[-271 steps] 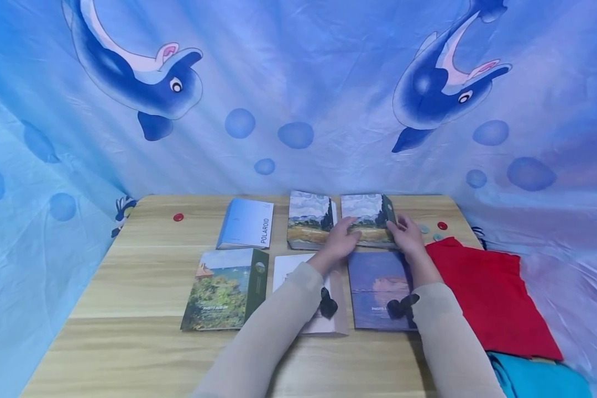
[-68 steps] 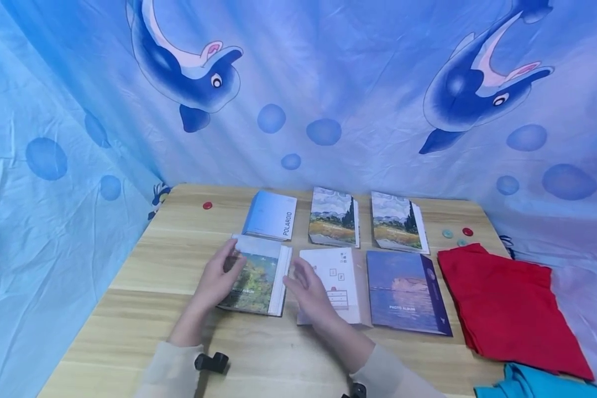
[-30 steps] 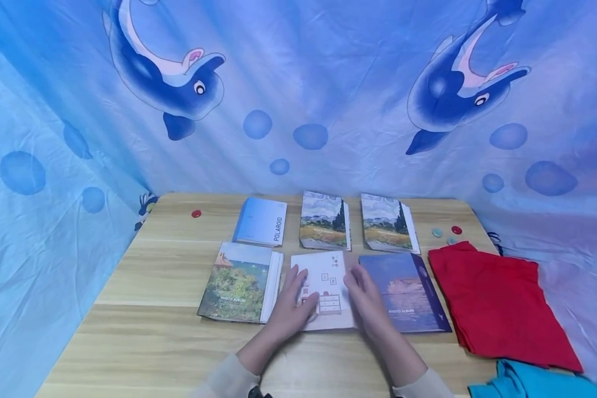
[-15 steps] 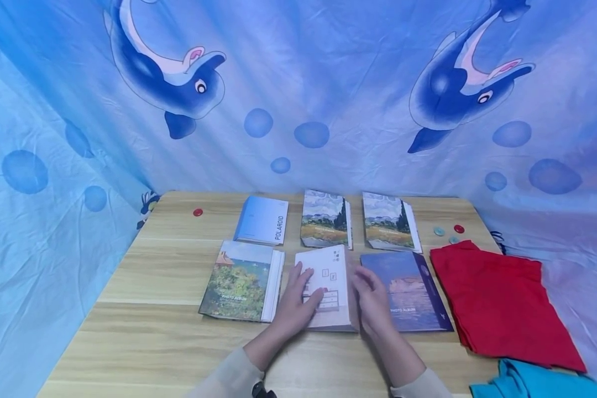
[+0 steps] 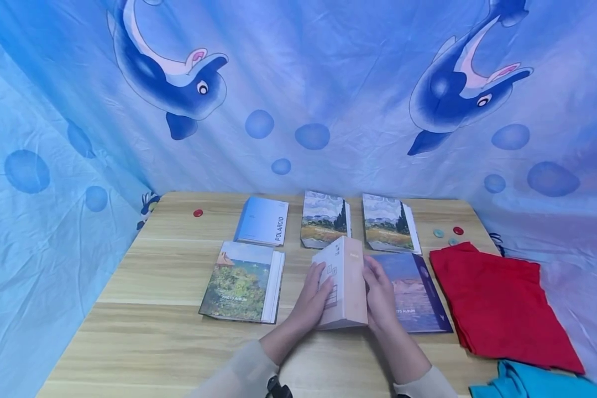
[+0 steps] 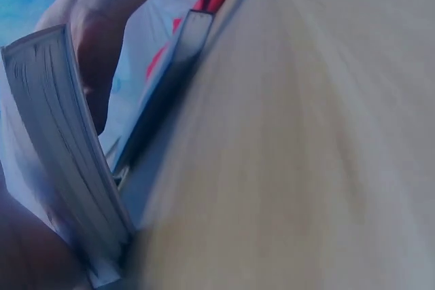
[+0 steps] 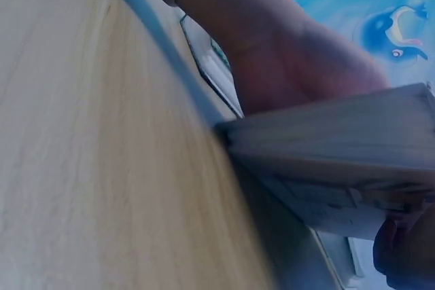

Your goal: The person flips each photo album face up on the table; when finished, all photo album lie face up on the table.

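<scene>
Both hands hold a white photo album [image 5: 354, 282] with line drawings on its cover, tipped up so its pale pink spine faces up and right. My left hand [image 5: 308, 301] grips its left cover side, while the right hand [image 5: 382, 298] holds the spine side. Page edges of the album [image 6: 61, 120] show in the left wrist view. In the right wrist view the right palm lies along the album [image 7: 326, 134]. Left of it lies a green landscape photo album [image 5: 236, 284], pages facing right. The purple seascape album [image 5: 413, 290], partly behind the right hand, has its spine at right.
At the back lie a blue POLAROID album [image 5: 262, 221] and two wheat-field albums, one in the middle [image 5: 323, 221] and one at right [image 5: 388, 224]. Red cloth [image 5: 502, 309] and teal cloth [image 5: 537, 381] lie at right. A red button [image 5: 198, 213] sits at back left; several more at back right.
Earlier, the back-right album and then the green album were handled; both now show pages at right instead of spines. The white album, flat one second ago, has been lifted and tilted.
</scene>
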The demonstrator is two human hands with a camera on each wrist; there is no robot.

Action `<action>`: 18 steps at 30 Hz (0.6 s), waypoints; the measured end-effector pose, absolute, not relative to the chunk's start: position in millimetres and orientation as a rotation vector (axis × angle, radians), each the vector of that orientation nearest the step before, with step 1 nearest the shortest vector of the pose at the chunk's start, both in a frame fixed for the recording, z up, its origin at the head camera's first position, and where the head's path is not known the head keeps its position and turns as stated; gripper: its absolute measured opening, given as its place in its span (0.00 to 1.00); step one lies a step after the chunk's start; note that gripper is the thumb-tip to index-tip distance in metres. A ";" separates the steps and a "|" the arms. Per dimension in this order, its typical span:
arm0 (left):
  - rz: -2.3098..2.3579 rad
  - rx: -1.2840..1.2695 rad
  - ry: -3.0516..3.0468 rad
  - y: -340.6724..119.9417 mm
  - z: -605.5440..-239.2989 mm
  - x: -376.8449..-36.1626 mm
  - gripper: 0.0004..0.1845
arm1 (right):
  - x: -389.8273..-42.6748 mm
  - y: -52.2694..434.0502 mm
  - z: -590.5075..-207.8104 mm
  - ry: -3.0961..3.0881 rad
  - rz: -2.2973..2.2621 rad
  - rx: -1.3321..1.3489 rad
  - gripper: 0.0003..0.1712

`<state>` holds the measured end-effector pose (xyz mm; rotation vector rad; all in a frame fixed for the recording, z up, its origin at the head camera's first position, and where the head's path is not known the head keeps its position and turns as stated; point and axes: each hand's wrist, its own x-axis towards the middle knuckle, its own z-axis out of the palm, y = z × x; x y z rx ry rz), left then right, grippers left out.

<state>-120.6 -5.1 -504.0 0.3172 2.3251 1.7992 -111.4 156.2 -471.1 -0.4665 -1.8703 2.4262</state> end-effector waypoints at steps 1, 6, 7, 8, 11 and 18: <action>1.833 0.333 2.294 -2.4 -502.5 -121.2 0.36 | -111.3 156.3 -469.6 -1.854 2.440 -0.459 0.25; 1.992 0.387 2.114 8.6 -493.3 -122.6 0.38 | -110.5 153.0 -459.3 -1.793 2.449 -0.388 0.25; 2.026 0.393 2.066 9.8 -491.4 -122.5 0.38 | -110.2 151.6 -456.8 -1.805 2.430 -0.375 0.25; 2.052 0.383 2.026 10.5 -489.5 -122.3 0.39 | -110.0 150.7 -455.2 -1.828 2.413 -0.368 0.25; 2.163 0.376 1.852 9.9 -484.5 -121.6 0.39 | -111.2 148.7 -454.6 -1.903 2.365 -0.342 0.26; 2.235 0.353 1.702 1.2 -483.8 -124.5 0.39 | -112.7 141.9 -465.8 -1.961 2.325 -0.308 0.29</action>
